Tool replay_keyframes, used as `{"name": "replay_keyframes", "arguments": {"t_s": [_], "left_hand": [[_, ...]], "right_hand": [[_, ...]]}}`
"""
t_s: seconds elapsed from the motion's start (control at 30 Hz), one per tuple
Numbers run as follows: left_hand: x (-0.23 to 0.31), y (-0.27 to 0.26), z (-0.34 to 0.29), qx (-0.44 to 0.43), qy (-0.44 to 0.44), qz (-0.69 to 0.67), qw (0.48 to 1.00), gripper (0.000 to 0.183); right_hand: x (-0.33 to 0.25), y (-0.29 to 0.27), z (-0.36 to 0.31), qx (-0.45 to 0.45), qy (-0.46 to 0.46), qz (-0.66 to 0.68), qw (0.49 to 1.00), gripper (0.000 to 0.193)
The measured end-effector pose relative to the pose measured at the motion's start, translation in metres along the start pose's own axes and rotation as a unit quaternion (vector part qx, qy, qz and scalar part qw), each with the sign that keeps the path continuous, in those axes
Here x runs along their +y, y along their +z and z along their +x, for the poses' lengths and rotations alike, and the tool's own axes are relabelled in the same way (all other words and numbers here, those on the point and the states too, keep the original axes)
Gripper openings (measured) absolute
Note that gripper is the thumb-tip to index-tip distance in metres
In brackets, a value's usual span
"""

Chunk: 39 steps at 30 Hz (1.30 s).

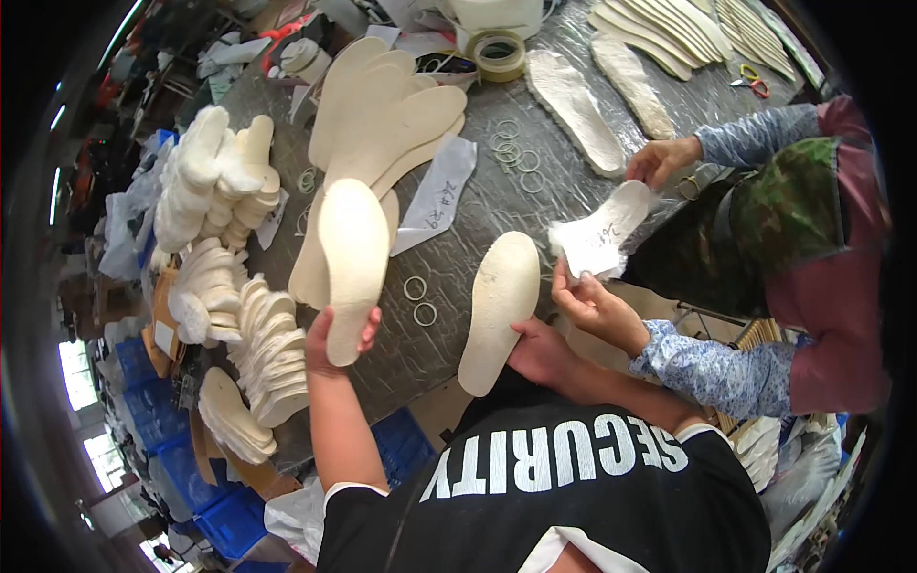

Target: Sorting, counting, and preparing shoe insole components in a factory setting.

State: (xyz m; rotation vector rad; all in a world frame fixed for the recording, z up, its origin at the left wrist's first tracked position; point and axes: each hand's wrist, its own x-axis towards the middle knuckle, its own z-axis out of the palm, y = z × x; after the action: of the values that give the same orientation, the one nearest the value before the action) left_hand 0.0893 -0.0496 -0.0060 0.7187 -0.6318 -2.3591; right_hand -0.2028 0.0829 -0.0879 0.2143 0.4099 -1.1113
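Observation:
My left hand (342, 342) is closed round the heel end of a cream insole (353, 239), its wide end pointing away from me. This insole overlaps a fanned pile of insoles (368, 115) on the table. With my right hand (543, 355) I grip a second cream insole (500, 296) by its edge, near my body, its rounded top pointing away. Just right of it, a co-worker's hands (611, 310) hold a fluffy-edged insole (602, 234) with dark markings. Two pale rings (420, 301) lie on the table between my hands.
Stacks of fleecy insoles (272, 344) line the table's left edge. A tape roll (499, 55), loose rings (511, 148), a marked paper slip (444, 191) and scissors (752, 81) lie farther back. Blue crates (229, 520) stand at lower left. The co-worker sits close at right.

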Motion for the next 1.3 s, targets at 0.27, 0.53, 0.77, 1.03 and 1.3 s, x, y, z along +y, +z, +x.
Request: {"name": "replay_keyframes", "arguments": {"t_s": [0.27, 0.53, 0.77, 1.03, 1.3], "left_hand": [[0.044, -0.074, -0.037, 0.249, -0.048, 0.214, 0.943, 0.041], [-0.005, -0.008, -0.02, 0.402, 0.168, 0.571, 0.696, 0.037], [-0.06, 0.008, -0.028, 0.208, 0.029, 0.161, 0.964, 0.042], [-0.059, -0.023, -0.033, 0.182, -0.066, 0.189, 0.963, 0.033], [-0.072, -0.037, -0.044, 0.245, -0.106, 0.263, 0.927, 0.031]], "right_hand": [[0.038, 0.035, 0.037, -0.069, 0.026, 0.035, 0.997, 0.049], [0.054, 0.043, 0.059, -0.051, 0.031, 0.058, 0.997, 0.05], [0.072, 0.076, 0.065, -0.02, -0.026, -0.1, 0.994, 0.054], [-0.041, 0.127, 0.006, 0.114, -0.095, -0.8, 0.581, 0.036], [-0.121, 0.143, 0.03, 0.065, -0.067, -0.85, 0.518, 0.026]]}}
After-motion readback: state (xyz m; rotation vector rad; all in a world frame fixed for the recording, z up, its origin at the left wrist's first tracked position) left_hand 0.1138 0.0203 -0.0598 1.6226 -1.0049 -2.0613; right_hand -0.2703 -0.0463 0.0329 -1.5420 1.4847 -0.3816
